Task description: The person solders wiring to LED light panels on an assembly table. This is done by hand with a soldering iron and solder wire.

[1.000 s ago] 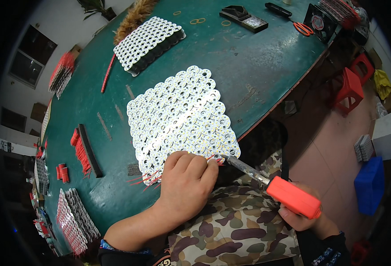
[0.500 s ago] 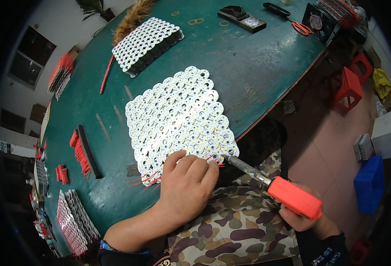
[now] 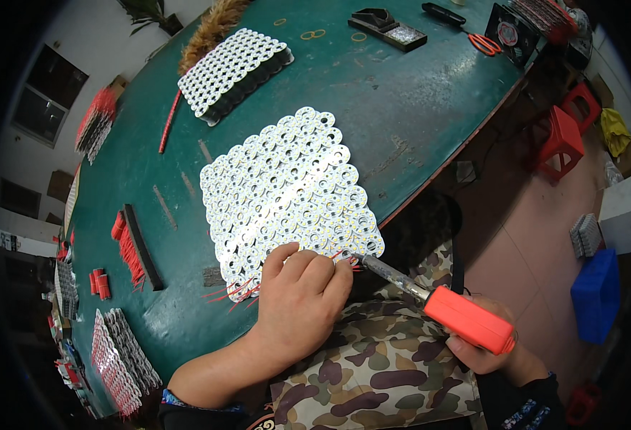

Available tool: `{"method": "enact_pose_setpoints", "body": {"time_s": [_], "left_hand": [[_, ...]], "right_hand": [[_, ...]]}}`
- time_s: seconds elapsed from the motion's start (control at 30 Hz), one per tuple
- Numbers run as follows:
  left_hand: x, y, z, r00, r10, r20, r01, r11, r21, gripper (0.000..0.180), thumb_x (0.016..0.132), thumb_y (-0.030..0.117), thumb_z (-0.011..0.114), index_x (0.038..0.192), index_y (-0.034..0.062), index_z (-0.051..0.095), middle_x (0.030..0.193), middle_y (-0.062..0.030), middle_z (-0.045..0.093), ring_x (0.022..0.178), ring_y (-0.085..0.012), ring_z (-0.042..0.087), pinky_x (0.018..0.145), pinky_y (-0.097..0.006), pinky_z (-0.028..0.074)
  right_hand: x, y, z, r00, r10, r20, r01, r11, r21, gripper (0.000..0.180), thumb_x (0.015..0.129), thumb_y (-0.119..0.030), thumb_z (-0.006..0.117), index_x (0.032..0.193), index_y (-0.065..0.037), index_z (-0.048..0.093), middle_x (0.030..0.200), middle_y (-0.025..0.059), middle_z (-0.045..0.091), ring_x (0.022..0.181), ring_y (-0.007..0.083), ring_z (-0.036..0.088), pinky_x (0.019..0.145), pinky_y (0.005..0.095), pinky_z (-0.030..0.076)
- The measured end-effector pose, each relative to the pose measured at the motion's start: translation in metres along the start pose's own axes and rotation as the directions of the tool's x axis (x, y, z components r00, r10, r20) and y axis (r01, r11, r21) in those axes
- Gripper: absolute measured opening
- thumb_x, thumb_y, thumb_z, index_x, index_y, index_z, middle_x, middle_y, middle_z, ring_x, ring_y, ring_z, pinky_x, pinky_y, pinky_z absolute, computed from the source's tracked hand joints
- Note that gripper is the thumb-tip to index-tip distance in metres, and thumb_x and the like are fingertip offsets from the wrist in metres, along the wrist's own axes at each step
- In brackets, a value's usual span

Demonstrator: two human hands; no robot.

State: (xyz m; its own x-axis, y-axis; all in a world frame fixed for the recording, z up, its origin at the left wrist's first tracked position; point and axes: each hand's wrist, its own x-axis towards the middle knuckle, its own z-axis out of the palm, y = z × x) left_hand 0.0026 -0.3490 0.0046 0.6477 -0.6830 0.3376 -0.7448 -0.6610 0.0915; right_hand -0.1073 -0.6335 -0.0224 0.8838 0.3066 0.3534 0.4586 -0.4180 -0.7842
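Note:
A sheet of round white LED boards point(image 3: 280, 186), joined in rows, lies on the green table. Over its near edge rests my left hand point(image 3: 297, 297), fingers bent and pressed together on thin red wires point(image 3: 222, 292), whose ends stick out on both sides; the fingertips are partly hidden. My right hand point(image 3: 484, 351) grips a soldering iron point(image 3: 469, 319) by its orange-red handle. The iron's tip points left and meets the sheet's near right corner, close to the wire ends beside my left fingers. Whether it touches a wire is too small to tell.
A stack of white round boards point(image 3: 233, 68) stands farther back. Bundled red wires point(image 3: 131, 252) lie beside a dark strip at left, with more board stacks point(image 3: 118, 355) nearer. A soldering stand point(image 3: 388, 29) and orange-handled scissors point(image 3: 485, 45) are far right. Red stools point(image 3: 559, 147) stand on the floor.
The soldering iron and my right hand have shifted slightly left, the tip moving a little closer to my left fingers. My left hand holds its place on the wires.

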Motion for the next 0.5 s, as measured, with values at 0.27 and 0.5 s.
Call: {"method": "enact_pose_setpoints", "body": {"time_s": [0.27, 0.5], "left_hand": [[0.000, 0.000, 0.000, 1.000, -0.002, 0.013, 0.002, 1.000, 0.011, 0.021, 0.078, 0.008, 0.066, 0.099, 0.0081, 0.070, 0.081, -0.0024, 0.058, 0.083, -0.0223, 0.061, 0.092, -0.044, 0.046], [0.000, -0.002, 0.002, 1.000, 0.025, 0.016, -0.026, 0.999, 0.033, 0.014, 0.083, 0.012, 0.067, 0.096, 0.0087, 0.066, 0.083, -0.0025, 0.056, 0.085, -0.0205, 0.060, 0.093, -0.044, 0.045]], "right_hand": [[0.005, -0.004, -0.005, 0.996, 0.066, 0.057, -0.071, 0.993, 0.089, 0.062, 0.074, 0.001, 0.079, 0.130, 0.007, 0.054, 0.104, 0.0175, 0.072, 0.084, 0.0291, 0.075, 0.074, 0.0358, 0.059], [-0.005, -0.006, -0.005, 0.991, 0.131, 0.011, -0.131, 0.981, 0.141, 0.058, 0.078, -0.001, 0.078, 0.130, 0.008, 0.054, 0.105, 0.0165, 0.073, 0.087, 0.0279, 0.075, 0.077, 0.0352, 0.059]]}}
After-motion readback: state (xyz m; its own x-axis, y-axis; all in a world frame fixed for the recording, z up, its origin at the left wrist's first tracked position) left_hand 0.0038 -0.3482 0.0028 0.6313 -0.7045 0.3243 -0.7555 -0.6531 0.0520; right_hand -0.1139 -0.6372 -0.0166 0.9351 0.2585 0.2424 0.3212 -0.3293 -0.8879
